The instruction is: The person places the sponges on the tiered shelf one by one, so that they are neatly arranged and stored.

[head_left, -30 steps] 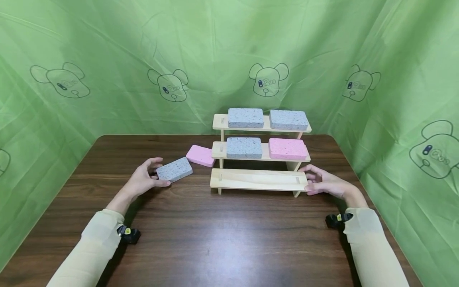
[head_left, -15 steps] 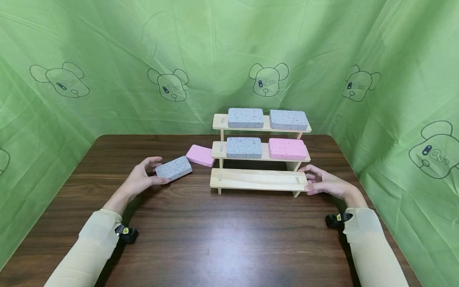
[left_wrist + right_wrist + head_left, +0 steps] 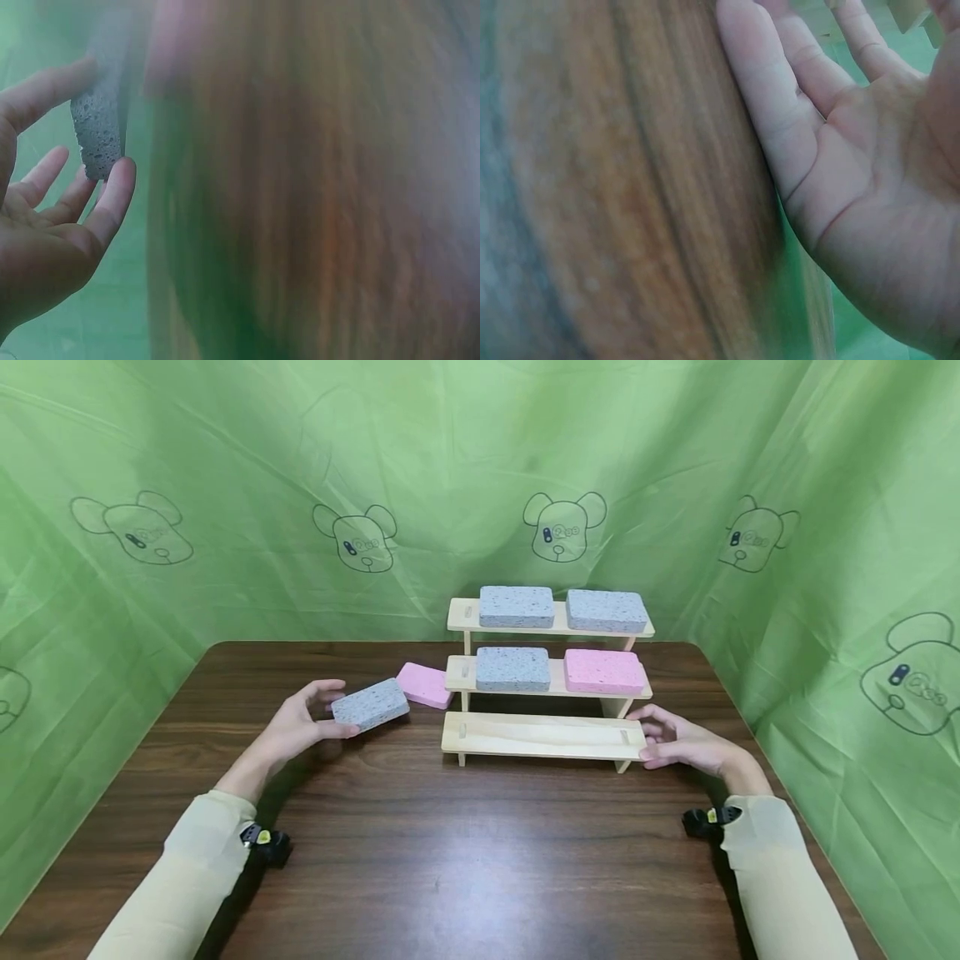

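Observation:
A speckled blue-grey sponge [image 3: 371,704] is pinched at its left end between thumb and fingers of my left hand [image 3: 295,724], tilted just over the table. The left wrist view shows the same sponge [image 3: 105,112] edge-on. My right hand [image 3: 688,745] holds the right end of the lowest step of a three-step wooden display rack [image 3: 543,735], thumb in front and fingers behind. In the right wrist view the palm [image 3: 870,180] faces the camera, and the rack is barely visible. A pink sponge [image 3: 424,684] lies flat on the table beside the rack's left side.
On the top step sit two blue-grey sponges, a left one [image 3: 516,607] and a right one [image 3: 606,611]. The middle step bears another blue-grey sponge [image 3: 513,669] and a pink one [image 3: 604,672]. Green cloth [image 3: 450,485] hangs behind and beside the brown wooden table [image 3: 465,860].
My left hand has raised the blue-grey sponge slightly and shifted it a little toward the pink sponge on the table. The right hand stays at the rack's end.

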Demonstrator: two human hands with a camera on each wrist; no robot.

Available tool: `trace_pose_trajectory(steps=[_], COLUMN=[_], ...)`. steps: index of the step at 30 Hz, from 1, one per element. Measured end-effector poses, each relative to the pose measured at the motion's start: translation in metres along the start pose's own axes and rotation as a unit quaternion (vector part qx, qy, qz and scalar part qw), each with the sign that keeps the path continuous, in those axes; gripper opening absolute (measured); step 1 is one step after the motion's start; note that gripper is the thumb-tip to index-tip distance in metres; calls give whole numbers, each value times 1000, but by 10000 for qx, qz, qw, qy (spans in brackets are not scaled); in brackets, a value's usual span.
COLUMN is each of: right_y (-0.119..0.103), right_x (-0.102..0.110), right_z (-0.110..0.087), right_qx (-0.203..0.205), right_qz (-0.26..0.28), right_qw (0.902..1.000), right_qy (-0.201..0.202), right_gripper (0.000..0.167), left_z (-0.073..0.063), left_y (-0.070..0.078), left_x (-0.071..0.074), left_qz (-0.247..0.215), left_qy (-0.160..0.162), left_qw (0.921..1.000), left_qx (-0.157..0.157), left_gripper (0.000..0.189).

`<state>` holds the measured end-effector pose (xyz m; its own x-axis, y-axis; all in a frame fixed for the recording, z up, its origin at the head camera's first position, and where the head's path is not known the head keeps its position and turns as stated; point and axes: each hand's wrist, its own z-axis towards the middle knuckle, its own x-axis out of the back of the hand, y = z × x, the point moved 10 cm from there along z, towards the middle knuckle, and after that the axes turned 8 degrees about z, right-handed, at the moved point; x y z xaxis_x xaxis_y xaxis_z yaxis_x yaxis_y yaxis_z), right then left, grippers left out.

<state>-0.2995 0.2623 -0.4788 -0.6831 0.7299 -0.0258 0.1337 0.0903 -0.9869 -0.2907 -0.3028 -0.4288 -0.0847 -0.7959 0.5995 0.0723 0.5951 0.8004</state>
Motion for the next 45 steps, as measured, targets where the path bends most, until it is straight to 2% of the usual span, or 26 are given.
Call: trace_pose_trajectory(steps=[8, 14, 22, 29, 35, 39, 45], right_y=[1, 1, 0, -1, -1, 1, 2], right_x=[0, 0, 0, 0, 0, 0, 1], right_z=[-1, -1, -1, -3, -3, -2, -1], right_qx=[-21, -25, -34, 11, 67, 29, -27], right_qz=[-37, -19, 7, 25, 20, 65, 61], right_qw=[10000, 9999, 10000, 10000, 10000, 10000, 10000], right_qy=[72, 114, 71, 36, -22, 12, 49], right_gripper=[49, 50, 50, 48, 47, 48, 49], left_z=[-4, -8, -11, -15, -17, -17, -13], left_y=[26, 48, 75, 84, 104, 119, 144], left_x=[-22, -43, -72, -74, -82, -96, -125], left_qz=[-731, -977, -920, -967, -1249, -1301, -1318], left_qy=[-354, -590, -795, -829, -1053, -1230, -1540], left_qw=[9966, 9928, 9895, 9883, 9819, 9769, 9670], left_qx=[-122, -367, -782, -843, -957, -1167, -1544], left_gripper=[86, 85, 81, 78, 76, 72, 65])
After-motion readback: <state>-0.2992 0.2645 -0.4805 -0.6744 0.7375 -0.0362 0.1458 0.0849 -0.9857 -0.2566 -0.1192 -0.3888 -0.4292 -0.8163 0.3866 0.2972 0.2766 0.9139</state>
